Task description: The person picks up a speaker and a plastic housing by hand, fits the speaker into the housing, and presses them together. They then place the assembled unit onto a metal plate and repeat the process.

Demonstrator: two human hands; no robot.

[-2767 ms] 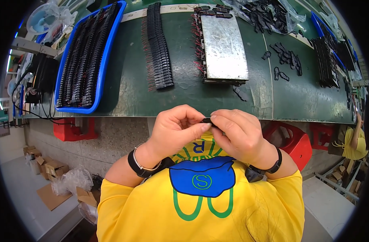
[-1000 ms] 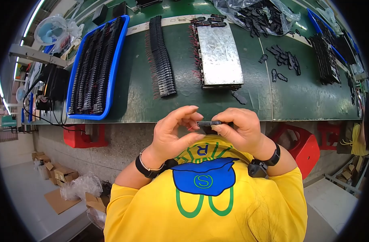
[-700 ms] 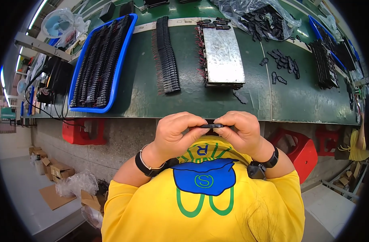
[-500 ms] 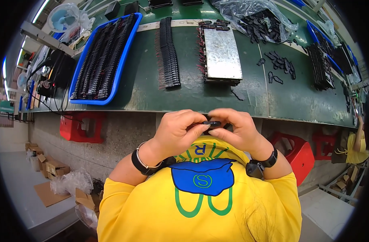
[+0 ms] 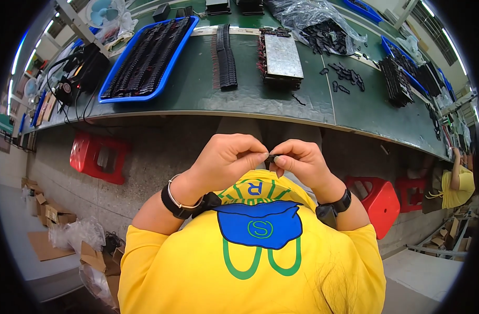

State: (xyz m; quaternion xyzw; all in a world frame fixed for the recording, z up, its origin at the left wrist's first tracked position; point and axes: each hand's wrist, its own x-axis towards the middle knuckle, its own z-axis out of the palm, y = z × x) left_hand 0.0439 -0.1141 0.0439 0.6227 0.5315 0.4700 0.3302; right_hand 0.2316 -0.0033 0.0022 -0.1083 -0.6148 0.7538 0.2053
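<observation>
My left hand [image 5: 230, 158] and my right hand [image 5: 299, 159] meet close to my chest, below the table's front edge. Both pinch one small black plastic part [image 5: 271, 157] between their fingertips; most of it is hidden by my fingers. On the green table [image 5: 197, 97] ahead lie a row of black parts [image 5: 226, 58] and a grey metal plate [image 5: 282, 53] with parts under its edges.
A blue tray [image 5: 145, 57] of black parts sits at the left of the table. A plastic bag of black parts [image 5: 323, 26] and loose pieces [image 5: 346, 78] lie at the right. Red stools [image 5: 98, 157] [image 5: 378, 199] stand under the table. Another person in yellow [image 5: 456, 180] sits far right.
My head has tipped so the table slid up and away in view. My hands stayed together on the small part, drawing slightly lower and closer to my chest.
</observation>
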